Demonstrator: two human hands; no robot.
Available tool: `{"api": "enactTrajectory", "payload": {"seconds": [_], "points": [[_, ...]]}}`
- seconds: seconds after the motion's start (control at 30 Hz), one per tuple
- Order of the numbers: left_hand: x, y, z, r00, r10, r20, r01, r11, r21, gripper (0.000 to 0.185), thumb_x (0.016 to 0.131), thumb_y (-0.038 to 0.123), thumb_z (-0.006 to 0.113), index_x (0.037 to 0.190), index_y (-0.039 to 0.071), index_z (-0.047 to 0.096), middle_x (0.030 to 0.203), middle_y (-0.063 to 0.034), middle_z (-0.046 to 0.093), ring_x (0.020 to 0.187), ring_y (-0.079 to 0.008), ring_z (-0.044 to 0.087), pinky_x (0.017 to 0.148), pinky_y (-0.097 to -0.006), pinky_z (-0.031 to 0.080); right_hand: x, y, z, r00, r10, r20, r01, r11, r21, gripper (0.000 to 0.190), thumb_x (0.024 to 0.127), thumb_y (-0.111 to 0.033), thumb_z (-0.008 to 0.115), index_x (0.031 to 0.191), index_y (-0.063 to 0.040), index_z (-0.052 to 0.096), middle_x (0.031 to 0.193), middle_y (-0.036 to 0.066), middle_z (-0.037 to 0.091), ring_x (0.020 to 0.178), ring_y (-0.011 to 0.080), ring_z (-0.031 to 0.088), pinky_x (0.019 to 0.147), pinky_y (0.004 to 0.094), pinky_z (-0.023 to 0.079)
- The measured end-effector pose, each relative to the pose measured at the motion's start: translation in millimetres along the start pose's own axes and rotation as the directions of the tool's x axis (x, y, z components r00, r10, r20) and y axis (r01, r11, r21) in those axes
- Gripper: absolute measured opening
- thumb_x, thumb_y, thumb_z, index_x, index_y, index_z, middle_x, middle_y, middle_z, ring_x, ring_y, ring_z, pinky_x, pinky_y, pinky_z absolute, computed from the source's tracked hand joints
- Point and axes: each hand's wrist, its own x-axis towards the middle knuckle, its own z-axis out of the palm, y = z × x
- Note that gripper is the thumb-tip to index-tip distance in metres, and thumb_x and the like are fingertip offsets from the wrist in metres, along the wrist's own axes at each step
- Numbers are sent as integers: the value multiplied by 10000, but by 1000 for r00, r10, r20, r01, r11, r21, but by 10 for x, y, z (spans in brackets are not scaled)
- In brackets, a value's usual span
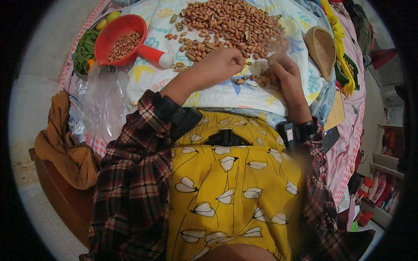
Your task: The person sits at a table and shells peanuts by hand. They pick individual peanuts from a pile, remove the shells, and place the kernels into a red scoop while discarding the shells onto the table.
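Note:
A large heap of shelled peanuts (228, 23) with a few shells lies on a white patterned cloth (228, 98). At its near edge my left hand (225, 62) is held with curled fingers. Just right of it, my right hand (285, 70) has thumb and fingers bent together. Whether either hand pinches a peanut is hidden by the fingers. A small group of peanuts and shell bits (249, 80) rests on the cloth between and below my hands. To the left, a red plastic dipper (99, 49) holds more peanuts, its handle pointing towards my left forearm.
On the right lie a gourd scoop (320, 49), a yellow knitted strip (338, 29) and a green container (356, 76) with peanuts. Left are leafy greens (83, 52), a clear plastic bag (104, 101) and a brown cloth (65, 146) over a wooden chair (55, 182).

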Motion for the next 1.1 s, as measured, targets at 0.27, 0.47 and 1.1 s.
{"api": "enactTrajectory", "payload": {"seconds": [0.27,0.47,1.1], "points": [[84,156,-4,954,-219,202,291,831,-474,85,829,115,579,839,38,546,711,15,502,580,-32,432,483,-200,345,-42,-43,60,990,84,112,-83,996,-14,145,854,-128,615,952,-22,607,797,-9,592,659,46,524,591,189,437],[176,144,97,998,-35,52,53,910,-412,94,799,85,607,845,33,543,709,2,506,577,-41,431,482,-203,348,-39,-30,34,978,72,194,-69,997,-21,152,857,-126,613,948,-4,610,809,2,598,660,53,527,590,193,440],[275,112,237,997,-70,21,72,889,-452,57,751,18,626,765,27,572,717,-6,555,567,-54,487,485,-212,382,-39,-1,11,987,22,161,-9,996,-84,97,852,-94,586,823,-2,591,723,-22,564,639,40,503,584,187,423]]}}
